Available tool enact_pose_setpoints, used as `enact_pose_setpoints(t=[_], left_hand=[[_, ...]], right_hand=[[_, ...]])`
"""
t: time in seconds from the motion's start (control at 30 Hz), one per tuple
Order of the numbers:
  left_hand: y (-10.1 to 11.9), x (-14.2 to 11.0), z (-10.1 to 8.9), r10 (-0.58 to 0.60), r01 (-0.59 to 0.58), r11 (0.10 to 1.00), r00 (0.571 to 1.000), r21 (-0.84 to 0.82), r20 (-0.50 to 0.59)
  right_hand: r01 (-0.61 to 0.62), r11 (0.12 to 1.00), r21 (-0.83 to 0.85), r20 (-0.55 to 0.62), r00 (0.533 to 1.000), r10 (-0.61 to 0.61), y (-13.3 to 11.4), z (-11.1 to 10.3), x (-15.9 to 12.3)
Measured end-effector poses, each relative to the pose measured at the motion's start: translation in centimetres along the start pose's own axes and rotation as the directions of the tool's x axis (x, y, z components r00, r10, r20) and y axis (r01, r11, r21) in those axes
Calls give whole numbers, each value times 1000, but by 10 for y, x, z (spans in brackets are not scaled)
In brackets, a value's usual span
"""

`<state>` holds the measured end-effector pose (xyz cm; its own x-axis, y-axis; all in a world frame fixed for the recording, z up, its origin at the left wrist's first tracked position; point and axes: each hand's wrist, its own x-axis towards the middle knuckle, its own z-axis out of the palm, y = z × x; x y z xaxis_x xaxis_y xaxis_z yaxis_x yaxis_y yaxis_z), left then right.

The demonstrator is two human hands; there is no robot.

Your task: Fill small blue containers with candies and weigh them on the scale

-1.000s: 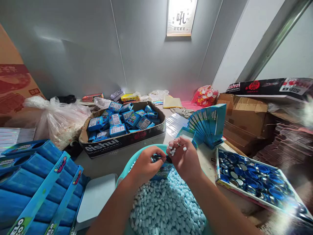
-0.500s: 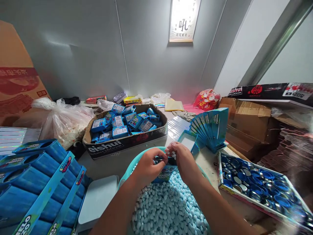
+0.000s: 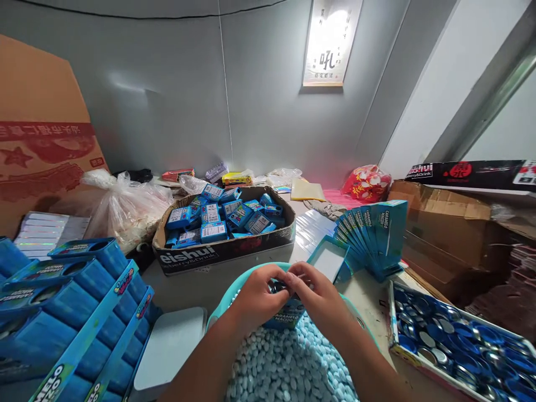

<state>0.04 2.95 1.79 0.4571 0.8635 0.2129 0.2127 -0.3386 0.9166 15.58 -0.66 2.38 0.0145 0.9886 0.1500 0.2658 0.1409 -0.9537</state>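
Observation:
A small blue box (image 3: 285,317) lettered "CARAMELO MACIZO" is held just over a heap of pale blue, pill-shaped candies (image 3: 276,363). The heap fills a turquoise basin (image 3: 229,293). My left hand (image 3: 263,293) is closed around the upper part of this box. At its dark opening, my right hand (image 3: 313,287) has thumb and fingers pinched together, touching the left fingertips. Whatever lies between the right fingertips is hidden. Behind the right hand is an open blue carton (image 3: 329,262) with a white inside.
Filled blue boxes lie in a black cardboard tray (image 3: 226,255) behind the basin. Stacked blue boxes (image 3: 79,301) and a white lid (image 3: 171,346) are at left. Fanned blue cartons (image 3: 377,234) and a tray of blue-and-silver lids (image 3: 456,340) are at right.
My right hand has come in against the left fingertips over the box; the white candies seen at its fingers before no longer show. The view has shifted slightly left and up.

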Motion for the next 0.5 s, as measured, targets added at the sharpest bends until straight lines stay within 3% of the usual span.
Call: enact_pose_setpoints(t=[0.1, 0.27, 0.4, 0.5], left_hand=[[-4, 2, -1, 2, -2, 999, 1000, -41, -2], [-6, 3, -1, 21, -18, 993, 999, -120, 26], [-3, 3, -2, -16, 19, 994, 999, -103, 30], [-1, 3, -2, -34, 35, 998, 999, -48, 26]], right_hand=[[44, 996, -82, 36, 999, -41, -3, 0, -3], [-5, 988, -157, 90, 996, 19, -6, -1, -10], [-64, 989, -137, 57, 996, 72, 6, -5, -19], [-37, 989, -146, 59, 997, 46, 19, -9, -29]])
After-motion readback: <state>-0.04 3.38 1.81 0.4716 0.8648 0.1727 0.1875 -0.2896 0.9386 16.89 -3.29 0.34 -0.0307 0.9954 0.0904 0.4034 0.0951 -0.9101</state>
